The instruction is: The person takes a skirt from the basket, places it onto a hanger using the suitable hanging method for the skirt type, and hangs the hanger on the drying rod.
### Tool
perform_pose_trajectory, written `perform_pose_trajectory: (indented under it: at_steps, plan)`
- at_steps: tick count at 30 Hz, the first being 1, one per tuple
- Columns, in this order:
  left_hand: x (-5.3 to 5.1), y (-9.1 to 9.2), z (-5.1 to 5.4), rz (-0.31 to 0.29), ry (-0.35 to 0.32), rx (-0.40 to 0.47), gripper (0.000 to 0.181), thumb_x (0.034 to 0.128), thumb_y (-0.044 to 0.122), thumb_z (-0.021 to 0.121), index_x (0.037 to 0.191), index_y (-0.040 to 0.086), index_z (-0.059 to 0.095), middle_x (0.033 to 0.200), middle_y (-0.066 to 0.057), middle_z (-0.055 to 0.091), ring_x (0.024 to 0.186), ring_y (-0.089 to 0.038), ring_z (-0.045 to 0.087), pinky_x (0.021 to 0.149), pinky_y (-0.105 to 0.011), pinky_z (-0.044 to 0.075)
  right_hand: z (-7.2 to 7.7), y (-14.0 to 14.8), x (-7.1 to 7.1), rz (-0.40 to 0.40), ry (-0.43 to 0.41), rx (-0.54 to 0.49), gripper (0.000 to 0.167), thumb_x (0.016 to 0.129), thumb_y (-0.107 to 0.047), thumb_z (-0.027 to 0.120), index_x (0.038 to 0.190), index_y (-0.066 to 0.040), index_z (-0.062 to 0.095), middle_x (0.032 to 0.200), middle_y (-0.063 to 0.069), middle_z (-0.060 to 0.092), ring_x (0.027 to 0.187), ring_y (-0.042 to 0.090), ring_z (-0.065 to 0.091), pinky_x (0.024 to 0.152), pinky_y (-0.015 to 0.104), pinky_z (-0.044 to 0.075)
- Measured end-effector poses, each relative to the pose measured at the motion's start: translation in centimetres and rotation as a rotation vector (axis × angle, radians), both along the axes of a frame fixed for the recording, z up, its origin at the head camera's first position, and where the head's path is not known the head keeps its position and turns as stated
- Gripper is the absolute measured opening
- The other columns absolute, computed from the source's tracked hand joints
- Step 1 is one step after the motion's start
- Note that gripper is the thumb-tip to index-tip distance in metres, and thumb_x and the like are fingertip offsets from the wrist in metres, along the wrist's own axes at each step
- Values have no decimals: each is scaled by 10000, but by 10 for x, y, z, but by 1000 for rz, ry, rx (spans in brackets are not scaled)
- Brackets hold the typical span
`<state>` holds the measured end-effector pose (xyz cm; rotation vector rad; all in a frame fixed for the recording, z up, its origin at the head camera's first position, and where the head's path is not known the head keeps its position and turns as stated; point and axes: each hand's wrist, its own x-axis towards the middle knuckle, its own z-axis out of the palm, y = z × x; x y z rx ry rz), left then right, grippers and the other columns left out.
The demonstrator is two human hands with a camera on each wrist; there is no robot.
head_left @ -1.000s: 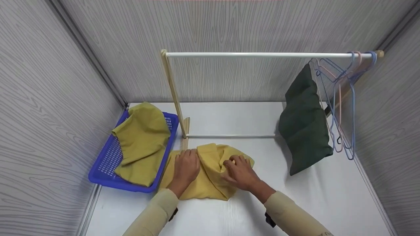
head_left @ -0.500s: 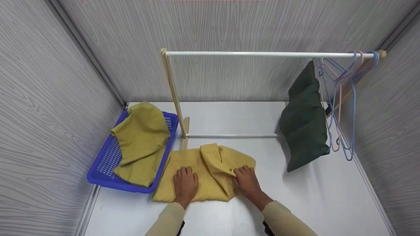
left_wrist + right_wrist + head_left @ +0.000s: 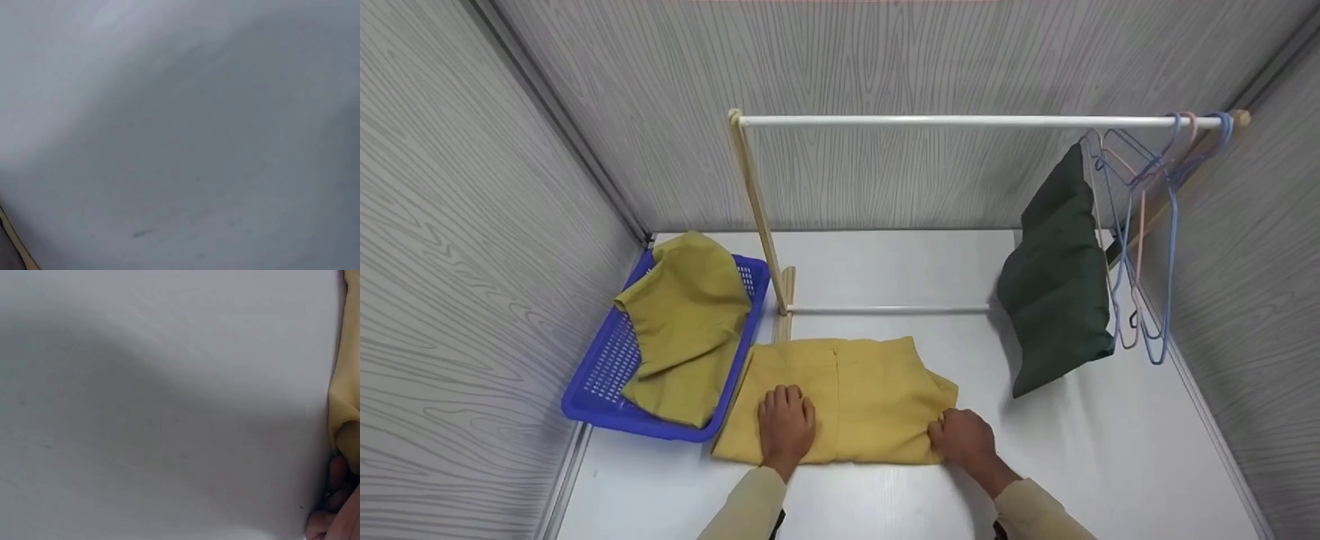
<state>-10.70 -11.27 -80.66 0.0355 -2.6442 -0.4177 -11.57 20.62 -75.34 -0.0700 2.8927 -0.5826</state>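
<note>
A yellow garment [image 3: 877,397] lies spread on the white table, with a seam or slit line running down its middle. On its left part my left hand [image 3: 786,427] rests, palm down with fingers relaxed. My right hand [image 3: 966,441] pinches the garment's lower right edge, its fingers curled. In the right wrist view the curled fingers [image 3: 337,472] are at the cloth's edge, partly cut off. The left wrist view holds mostly table, with a thin yellow strip of cloth in the lower left corner.
A blue basket [image 3: 577,401] holding an olive-yellow garment [image 3: 682,322] stands at left. Behind is a rack with a white rail [image 3: 960,121]. At its right end hang a dark green garment [image 3: 1057,285] and several blue and pink hangers [image 3: 1170,277].
The garment's bunched right part has been unfolded and spread flat to the right. My right hand moved right and toward me with its edge; my left hand shifted toward me, then stayed.
</note>
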Motion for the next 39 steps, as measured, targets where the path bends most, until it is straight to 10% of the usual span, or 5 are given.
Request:
perform_pose_trajectory:
  at_steps: [8, 14, 19, 30, 39]
  plan:
    - [8, 9, 2, -27, -39, -36, 193, 1002, 237, 507, 953, 61, 568, 881, -105, 535, 818, -289, 502, 725, -427, 386, 30, 5, -14, 123, -192, 173, 227, 751, -243, 630, 591, -145, 501, 611, 10, 525, 561, 182, 463, 504, 371, 394]
    - [10, 23, 2, -40, -57, -73, 189, 1009, 244, 488, 951, 78, 560, 875, -89, 516, 816, -274, 490, 728, -413, 370, 35, 2, -39, 49, 79, 60, 197, 884, -157, 580, 1016, -22, 525, 887, 123, 572, 768, 279, 585, 645, 458, 493]
    - [17, 37, 1, -80, -8, -120, 176, 982, 246, 515, 905, 96, 565, 835, -77, 510, 763, -265, 487, 683, -399, 370, 26, -18, -55, 128, 233, -80, 176, 918, -125, 548, 1082, -62, 540, 1064, 109, 537, 989, 296, 517, 857, 472, 434]
    - [25, 45, 1, -100, 17, -124, 168, 976, 245, 539, 887, 106, 569, 811, -55, 493, 738, -244, 465, 671, -385, 350, 6, -31, -72, 207, 132, 43, 541, 980, -384, 612, 1413, -99, 458, 1485, 102, 448, 1397, 309, 374, 1022, 629, 277]
    - [26, 44, -1, -94, -4, -122, 172, 989, 243, 526, 906, 103, 580, 825, -54, 505, 748, -243, 469, 679, -384, 360, 24, -42, -78, 282, 147, 188, 348, 884, -430, 738, 914, -137, 553, 995, 83, 508, 1021, 323, 458, 933, 525, 307]
